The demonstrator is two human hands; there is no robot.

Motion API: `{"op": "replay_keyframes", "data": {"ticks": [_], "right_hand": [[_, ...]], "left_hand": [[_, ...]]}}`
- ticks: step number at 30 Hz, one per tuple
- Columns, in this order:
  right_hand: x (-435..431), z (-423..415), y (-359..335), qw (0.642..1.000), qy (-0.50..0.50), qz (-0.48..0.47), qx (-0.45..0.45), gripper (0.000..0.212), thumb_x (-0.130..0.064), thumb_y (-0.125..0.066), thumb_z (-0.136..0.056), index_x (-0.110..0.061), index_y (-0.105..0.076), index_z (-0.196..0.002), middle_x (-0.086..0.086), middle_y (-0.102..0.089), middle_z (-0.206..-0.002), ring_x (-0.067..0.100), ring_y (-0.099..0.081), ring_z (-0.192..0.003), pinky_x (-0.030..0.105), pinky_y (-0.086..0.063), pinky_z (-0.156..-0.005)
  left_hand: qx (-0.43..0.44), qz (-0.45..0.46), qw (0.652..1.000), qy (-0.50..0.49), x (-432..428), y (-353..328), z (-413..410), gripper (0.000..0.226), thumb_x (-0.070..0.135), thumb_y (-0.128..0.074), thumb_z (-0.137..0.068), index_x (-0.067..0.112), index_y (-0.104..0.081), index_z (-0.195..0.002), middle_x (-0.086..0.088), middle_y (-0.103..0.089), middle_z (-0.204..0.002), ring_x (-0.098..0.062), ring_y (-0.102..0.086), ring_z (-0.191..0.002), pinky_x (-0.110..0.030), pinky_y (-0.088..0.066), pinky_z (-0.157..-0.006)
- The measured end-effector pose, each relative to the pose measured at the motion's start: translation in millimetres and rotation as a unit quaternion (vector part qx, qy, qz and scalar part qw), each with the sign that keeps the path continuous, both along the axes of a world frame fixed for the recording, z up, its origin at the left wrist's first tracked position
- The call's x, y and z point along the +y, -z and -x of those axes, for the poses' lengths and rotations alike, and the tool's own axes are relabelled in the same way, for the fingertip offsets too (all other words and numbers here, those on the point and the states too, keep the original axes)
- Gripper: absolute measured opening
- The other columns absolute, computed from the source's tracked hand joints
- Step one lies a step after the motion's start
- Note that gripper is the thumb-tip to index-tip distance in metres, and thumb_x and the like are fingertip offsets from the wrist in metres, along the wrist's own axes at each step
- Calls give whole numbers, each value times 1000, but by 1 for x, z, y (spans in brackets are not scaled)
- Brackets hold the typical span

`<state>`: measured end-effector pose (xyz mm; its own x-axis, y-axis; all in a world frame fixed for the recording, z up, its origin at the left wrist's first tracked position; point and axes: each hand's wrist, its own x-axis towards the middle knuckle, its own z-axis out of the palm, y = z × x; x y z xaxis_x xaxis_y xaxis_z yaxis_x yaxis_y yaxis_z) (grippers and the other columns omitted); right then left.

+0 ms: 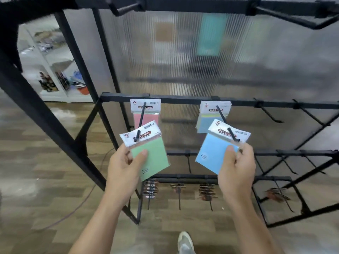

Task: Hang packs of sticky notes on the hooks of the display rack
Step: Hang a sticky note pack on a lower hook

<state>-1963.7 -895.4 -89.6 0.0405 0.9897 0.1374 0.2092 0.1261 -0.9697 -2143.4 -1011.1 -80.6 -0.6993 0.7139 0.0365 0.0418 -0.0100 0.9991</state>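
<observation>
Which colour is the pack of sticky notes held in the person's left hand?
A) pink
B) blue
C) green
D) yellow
C: the left hand pinches the green pack, while the right hand holds the blue pack.

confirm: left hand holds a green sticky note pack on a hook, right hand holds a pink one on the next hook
Not pink: the head view shows the right hand holding a blue sticky note pack on its hook. The rest stands.

Fine print on green pack (158,162) unreadable, bottom-row hung items (150,187) blurred, shoe (185,242) cropped
</observation>
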Motion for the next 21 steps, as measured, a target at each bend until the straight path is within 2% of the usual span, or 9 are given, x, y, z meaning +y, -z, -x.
{"op": "replay_keyframes", "data": {"ticks": [2, 6, 8, 10, 12, 15, 17, 19, 21], "right_hand": [[-14, -1, -4, 1000, 21, -17, 4, 11, -18, -42, -101, -21, -47, -111, -11, -64, -96, 7, -63, -87, 22, -46, -62], [-35, -12, -9, 998, 42, -51, 9, 10, -14, -43, -100, -17, -49, -108, -19, -61, -90, -10, -60, -77, 8, -42, -57], [-41, -22, -11, 997, 38, -60, -2, 7, -15, -43, -101, -20, -48, -103, -20, -61, -91, -3, -62, -81, 15, -45, -59], [-45, -35, -11, 997, 41, -64, -16, 10, -16, -44, -101, -24, -48, -97, -12, -64, -94, 10, -64, -87, 23, -48, -61], [-47, -51, -8, 998, 45, -49, -11, 17, -15, -44, -100, -29, -48, -91, -3, -67, -97, 15, -65, -86, 23, -49, -60], [-48, -85, -5, 997, 73, -6, 12, 17, -13, -45, -98, -25, -50, -88, -3, -67, -84, 6, -63, -69, 19, -45, -51], [-47, -113, -3, 994, 104, 13, 27, 19, -9, -45, -98, -22, -51, -85, -7, -62, -75, -3, -56, -57, 14, -41, -47], [-44, -143, -2, 990, 134, 24, 38, 19, -11, -46, -98, -23, -52, -86, -6, -64, -80, -4, -57, -58, 13, -41, -48], [-37, -176, 0, 984, 165, 36, 52, 16, -13, -49, -98, -24, -54, -88, -5, -64, -80, -3, -58, -60, 14, -41, -47]], "left_hand": [[9, -16, 1000, 18, -17, -6, -5, 30, -3, -55, -93, 24, -63, -103, 17, -74, -81, 0, -69, -74, -16, -54, -61], [31, -52, 996, 72, -37, -17, -14, 33, -7, -54, -91, 21, -63, -107, 17, -75, -90, 0, -70, -79, -15, -54, -64], [34, -58, 992, 104, -37, -20, -24, 34, -5, -54, -92, 23, -62, -108, 16, -75, -92, -2, -70, -83, -16, -55, -66], [32, -53, 990, 128, -29, -17, -34, 33, -4, -53, -93, 25, -61, -107, 18, -75, -90, 0, -70, -82, -16, -54, -65], [39, -35, 988, 146, -17, -9, -46, 30, 0, -55, -94, 26, -61, -109, 17, -75, -94, -3, -70, -86, -20, -56, -71], [35, -8, 984, 176, 3, 4, -69, 25, 5, -57, -95, 26, -62, -110, 12, -75, -99, -10, -70, -92, -31, -58, -79], [30, 7, 979, 203, 19, 10, -89, 24, 7, -57, -96, 25, -62, -111, 12, -74, -100, -8, -70, -93, -30, -57, -78], [32, 15, 972, 232, 39, 13, -114, 25, 9, -58, -96, 24, -62, -114, 12, -74, -102, -7, -69, -94, -30, -55, -80], [39, 20, 966, 255, 59, 16, -142, 24, 9, -59, -95, 23, -63, -115, 13, -74, -98, -4, -68, -88, -23, -52, -76]]}}
